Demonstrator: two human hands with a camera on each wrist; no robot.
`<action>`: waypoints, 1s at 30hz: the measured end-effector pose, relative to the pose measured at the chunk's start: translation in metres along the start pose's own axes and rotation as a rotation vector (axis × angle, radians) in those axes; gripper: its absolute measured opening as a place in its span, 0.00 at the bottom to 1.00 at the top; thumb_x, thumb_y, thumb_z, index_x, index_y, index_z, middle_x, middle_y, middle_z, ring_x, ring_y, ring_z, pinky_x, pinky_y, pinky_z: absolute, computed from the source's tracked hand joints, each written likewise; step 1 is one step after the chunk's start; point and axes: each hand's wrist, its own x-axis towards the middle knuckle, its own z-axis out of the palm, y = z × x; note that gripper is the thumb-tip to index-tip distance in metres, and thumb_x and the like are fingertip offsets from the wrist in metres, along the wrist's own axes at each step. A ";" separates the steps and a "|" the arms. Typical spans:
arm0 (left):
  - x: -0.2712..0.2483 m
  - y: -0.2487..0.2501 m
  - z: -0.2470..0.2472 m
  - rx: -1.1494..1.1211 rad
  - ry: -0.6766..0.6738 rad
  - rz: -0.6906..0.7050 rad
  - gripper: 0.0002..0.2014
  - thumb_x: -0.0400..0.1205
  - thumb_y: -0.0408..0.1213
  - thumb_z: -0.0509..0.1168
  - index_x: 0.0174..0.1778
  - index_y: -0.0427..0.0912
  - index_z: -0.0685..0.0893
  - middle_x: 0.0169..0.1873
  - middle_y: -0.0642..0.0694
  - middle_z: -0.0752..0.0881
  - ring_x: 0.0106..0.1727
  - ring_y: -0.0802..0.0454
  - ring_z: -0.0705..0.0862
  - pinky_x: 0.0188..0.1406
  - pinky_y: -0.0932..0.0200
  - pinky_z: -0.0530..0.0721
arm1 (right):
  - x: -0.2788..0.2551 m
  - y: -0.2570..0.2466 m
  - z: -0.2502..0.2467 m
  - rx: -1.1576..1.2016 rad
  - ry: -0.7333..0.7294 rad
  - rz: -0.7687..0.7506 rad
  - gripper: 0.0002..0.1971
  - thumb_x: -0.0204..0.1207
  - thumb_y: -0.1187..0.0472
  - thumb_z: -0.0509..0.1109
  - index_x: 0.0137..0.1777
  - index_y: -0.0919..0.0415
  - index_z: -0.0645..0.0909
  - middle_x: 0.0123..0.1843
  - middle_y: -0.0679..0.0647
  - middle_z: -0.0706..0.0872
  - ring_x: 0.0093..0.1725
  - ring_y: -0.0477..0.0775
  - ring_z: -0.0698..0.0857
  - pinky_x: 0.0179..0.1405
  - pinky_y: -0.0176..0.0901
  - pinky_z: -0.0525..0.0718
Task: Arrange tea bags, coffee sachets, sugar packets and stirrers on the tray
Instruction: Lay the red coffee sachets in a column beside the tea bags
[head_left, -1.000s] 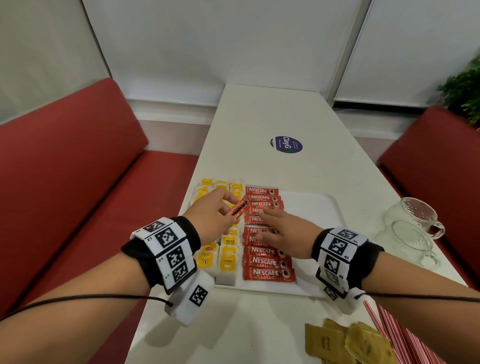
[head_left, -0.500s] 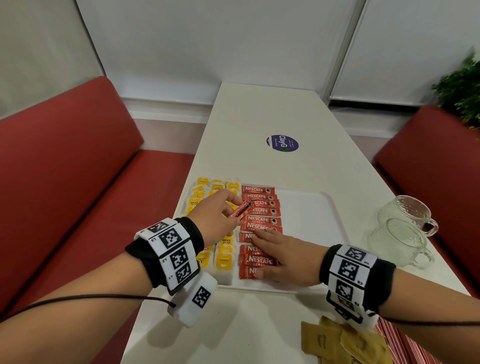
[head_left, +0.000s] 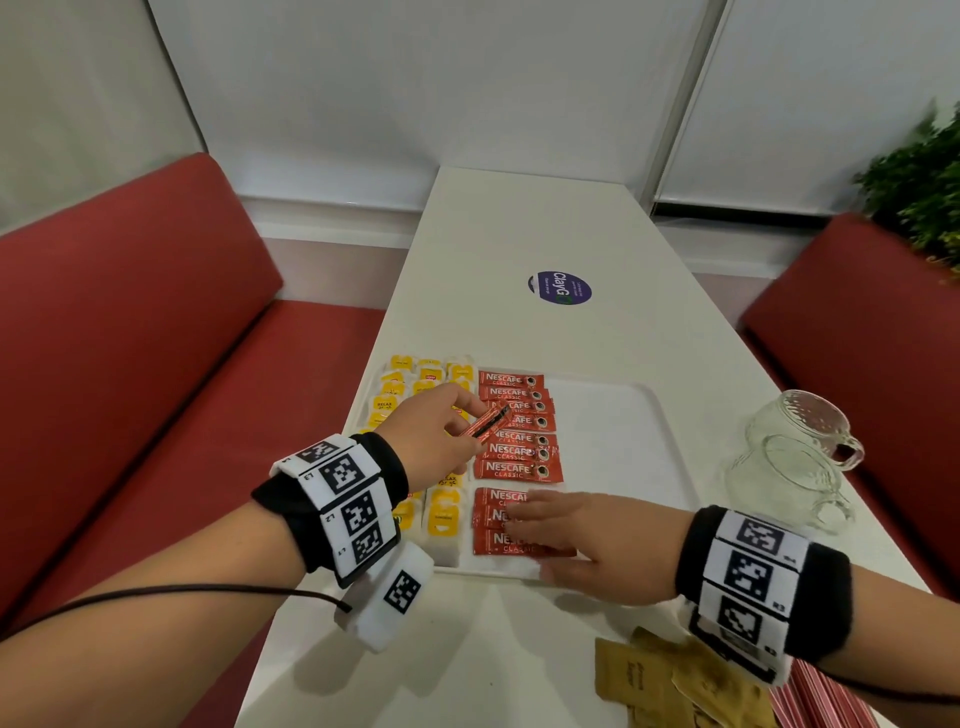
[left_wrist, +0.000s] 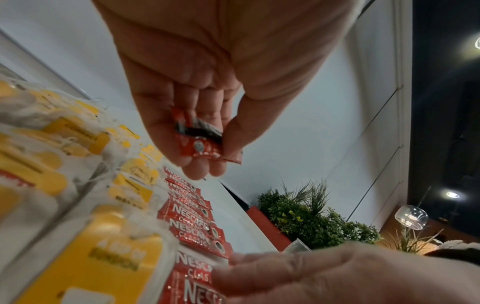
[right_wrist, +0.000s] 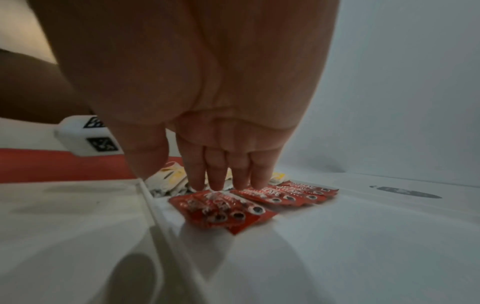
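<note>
A white tray (head_left: 623, 441) lies on the table. Yellow tea bags (head_left: 384, 405) fill its left side, and red coffee sachets (head_left: 514, 452) lie in a column beside them. My left hand (head_left: 441, 436) hovers over the column and pinches a coffee sachet (head_left: 485, 427) (left_wrist: 200, 142) between thumb and fingers. My right hand (head_left: 576, 535) lies flat with straight fingers (right_wrist: 215, 174) pressing on the nearest three sachets (right_wrist: 221, 207) at the tray's front. Brown sugar packets (head_left: 670, 680) and red striped stirrers (head_left: 821, 701) lie on the table at the lower right.
Two glass mugs (head_left: 800, 457) stand right of the tray near the table's edge. A round purple sticker (head_left: 561, 287) marks the table further back. Red benches (head_left: 130, 322) flank the table, and a green plant (head_left: 924, 182) is at the far right.
My right hand has slid back along the column toward me, from the middle sachets to the front ones. A gap now shows in the column. My left hand keeps the sachet in about the same place.
</note>
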 end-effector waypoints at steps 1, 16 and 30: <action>0.000 0.001 0.001 0.006 -0.006 0.000 0.12 0.79 0.32 0.67 0.55 0.51 0.77 0.44 0.45 0.88 0.35 0.53 0.87 0.25 0.66 0.79 | 0.000 0.000 0.002 -0.020 -0.024 -0.015 0.27 0.85 0.53 0.58 0.83 0.56 0.60 0.85 0.49 0.58 0.84 0.46 0.52 0.80 0.35 0.45; 0.000 -0.001 0.006 0.029 -0.037 -0.005 0.11 0.77 0.31 0.69 0.52 0.50 0.80 0.40 0.44 0.86 0.35 0.53 0.86 0.29 0.63 0.81 | 0.005 0.014 0.001 0.090 0.132 0.051 0.25 0.84 0.55 0.60 0.81 0.48 0.65 0.83 0.43 0.62 0.81 0.42 0.61 0.80 0.37 0.56; -0.008 0.014 0.023 -0.011 -0.260 -0.028 0.10 0.76 0.32 0.73 0.44 0.54 0.90 0.35 0.48 0.87 0.35 0.55 0.85 0.36 0.63 0.86 | -0.007 0.018 -0.013 0.794 0.417 0.326 0.05 0.72 0.58 0.77 0.46 0.48 0.90 0.38 0.49 0.91 0.37 0.45 0.85 0.42 0.39 0.88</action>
